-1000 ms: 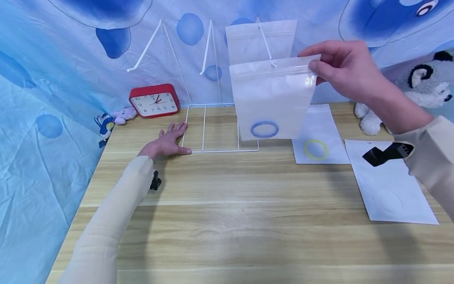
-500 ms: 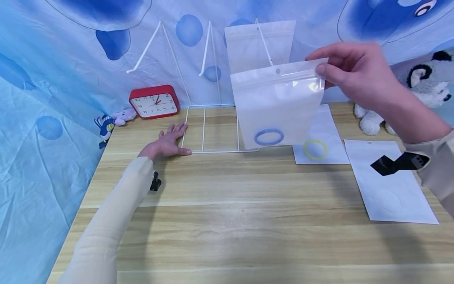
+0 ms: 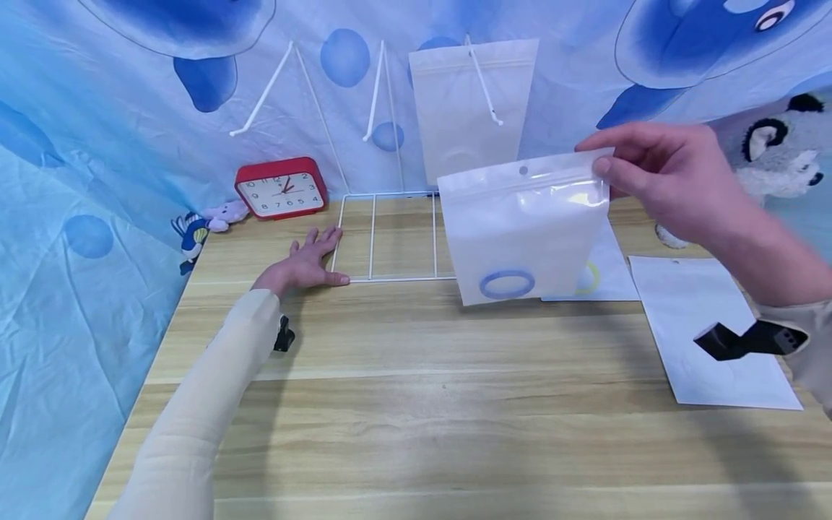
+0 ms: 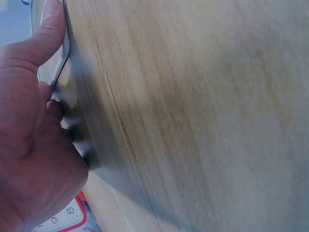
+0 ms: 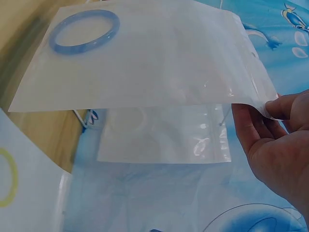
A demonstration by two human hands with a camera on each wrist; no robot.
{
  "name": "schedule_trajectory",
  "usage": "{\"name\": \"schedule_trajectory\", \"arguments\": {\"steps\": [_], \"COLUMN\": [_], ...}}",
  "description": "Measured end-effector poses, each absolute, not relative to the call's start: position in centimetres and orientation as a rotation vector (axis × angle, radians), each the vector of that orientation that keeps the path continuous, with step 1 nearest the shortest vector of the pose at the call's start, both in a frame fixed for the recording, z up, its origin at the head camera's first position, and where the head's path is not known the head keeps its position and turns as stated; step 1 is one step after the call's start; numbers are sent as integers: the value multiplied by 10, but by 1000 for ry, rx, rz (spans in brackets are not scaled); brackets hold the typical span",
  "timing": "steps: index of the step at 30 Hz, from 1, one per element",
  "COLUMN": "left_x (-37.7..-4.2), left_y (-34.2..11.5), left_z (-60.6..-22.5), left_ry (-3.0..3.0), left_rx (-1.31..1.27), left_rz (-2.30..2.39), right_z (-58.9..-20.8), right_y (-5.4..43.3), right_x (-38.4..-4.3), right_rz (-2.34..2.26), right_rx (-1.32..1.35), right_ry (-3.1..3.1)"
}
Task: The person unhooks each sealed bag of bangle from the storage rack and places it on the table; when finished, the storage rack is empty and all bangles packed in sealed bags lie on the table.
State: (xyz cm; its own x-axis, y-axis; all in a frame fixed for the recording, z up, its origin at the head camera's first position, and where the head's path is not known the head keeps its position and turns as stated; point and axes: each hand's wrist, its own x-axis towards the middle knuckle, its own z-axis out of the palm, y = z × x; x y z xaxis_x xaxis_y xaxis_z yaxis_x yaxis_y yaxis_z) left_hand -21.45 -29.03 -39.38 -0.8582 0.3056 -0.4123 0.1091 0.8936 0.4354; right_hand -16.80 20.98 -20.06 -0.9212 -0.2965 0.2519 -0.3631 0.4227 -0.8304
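Note:
My right hand pinches the top right corner of a white zip bag. A blue ring shows through near the bag's bottom, and a small round hole is at its top. The bag hangs in front of the white wire rack, off its hook. Behind it, another white zip bag hangs on the right hook; a faint ring outline shows in it in the right wrist view. My left hand rests with spread fingers on the rack's left base corner, the thumb along the wire.
Two more white bags lie on the table at right: one with a yellow ring, partly covered, and one with a pale outline. A red clock, small plush toys and a grey plush toy stand at the back. Two hooks hold nothing.
My right hand has drawn the bag with the blue ring off the tip of the right hook, moving it toward me, down and slightly right. The left hand has stayed put.

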Motion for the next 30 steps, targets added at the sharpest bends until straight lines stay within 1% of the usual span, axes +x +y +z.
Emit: {"name": "schedule_trajectory", "arguments": {"steps": [4,13,19,24,26,30], "left_x": [-214,-216,-216,-216,-216,-216], "left_y": [-291,-292,-293,-293,-293,-292], "left_z": [-394,-396,-394,-394,-395,-396], "left_ry": [2575,2579,2574,2574,2572,2572], "left_rx": [294,295,281,276,282,285], "left_rz": [547,530,543,549,546,551], "right_z": [-212,-233,-246,-264,-274,-295], "right_y": [212,216,218,214,211,208], "right_x": [-157,-121,-99,-102,-107,-123], "right_rz": [1533,1541,1740,1802,1796,1725], "right_rx": [594,709,707,605,549,521], "right_ry": [-2603,-2609,-2638,-2709,-2730,-2723]}}
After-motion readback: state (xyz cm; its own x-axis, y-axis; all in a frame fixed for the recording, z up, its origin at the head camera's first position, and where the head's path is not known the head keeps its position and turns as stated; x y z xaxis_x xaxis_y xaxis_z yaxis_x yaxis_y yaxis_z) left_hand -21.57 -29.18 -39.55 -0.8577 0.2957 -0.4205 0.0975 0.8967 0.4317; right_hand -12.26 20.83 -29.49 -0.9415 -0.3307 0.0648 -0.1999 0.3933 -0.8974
